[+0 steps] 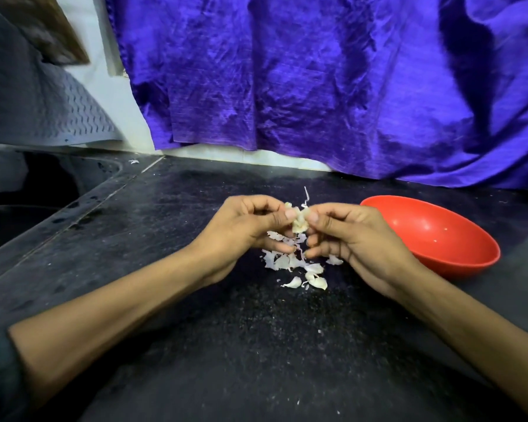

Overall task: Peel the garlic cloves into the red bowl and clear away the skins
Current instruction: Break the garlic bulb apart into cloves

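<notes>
Head view: both hands pinch one garlic clove point(299, 222) above the dark countertop point(226, 330).
The left hand point(250, 226) and right hand point(348, 236) meet fingertip to fingertip on the clove, a thin strip of skin sticking up. Loose garlic skins point(290, 263) lie beneath; the red bowl point(433, 236) sits just right of the right hand.
</notes>
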The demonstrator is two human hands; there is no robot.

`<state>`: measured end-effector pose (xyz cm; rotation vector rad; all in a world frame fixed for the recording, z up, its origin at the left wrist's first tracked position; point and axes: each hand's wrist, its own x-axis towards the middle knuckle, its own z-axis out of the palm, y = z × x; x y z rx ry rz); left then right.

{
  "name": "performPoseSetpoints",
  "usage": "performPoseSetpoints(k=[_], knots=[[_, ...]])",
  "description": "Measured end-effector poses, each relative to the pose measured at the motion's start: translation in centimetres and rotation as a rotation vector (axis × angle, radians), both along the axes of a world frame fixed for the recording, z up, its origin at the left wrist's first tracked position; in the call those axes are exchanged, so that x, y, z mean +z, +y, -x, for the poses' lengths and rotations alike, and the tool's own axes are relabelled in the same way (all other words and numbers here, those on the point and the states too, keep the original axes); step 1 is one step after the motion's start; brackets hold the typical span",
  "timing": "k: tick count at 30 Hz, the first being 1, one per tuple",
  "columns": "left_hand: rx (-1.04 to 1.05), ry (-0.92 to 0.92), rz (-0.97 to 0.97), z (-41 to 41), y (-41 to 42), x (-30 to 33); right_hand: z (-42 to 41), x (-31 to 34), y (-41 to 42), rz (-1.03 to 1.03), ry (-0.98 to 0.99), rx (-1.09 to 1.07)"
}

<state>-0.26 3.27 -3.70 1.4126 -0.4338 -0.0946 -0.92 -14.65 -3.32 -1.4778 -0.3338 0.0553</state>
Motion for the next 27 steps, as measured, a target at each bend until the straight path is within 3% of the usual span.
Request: performPoseSetpoints(k=[9,12,15,27], knots=[[0.160,-0.110,-0.031,-1.7,1.3,0.5,-1.8,1.0,-0.7,0.296,-0.244,-0.163],[0.145,-0.196,-0.135,-2.0,1.3,-0.1,-1.7,0.6,-1.2,0.433,-0.314,-0.179],[0.105,-0.170,-0.162,-2.1,1.0,-0.5,-1.6,0.0,-1.0,0.580,-0.380,-0.190],[0.205,-0.345,-0.440,-2.4,1.7,-0.7,-1.3,-0.5,-0.7,0.566,-0.547,-0.152]])
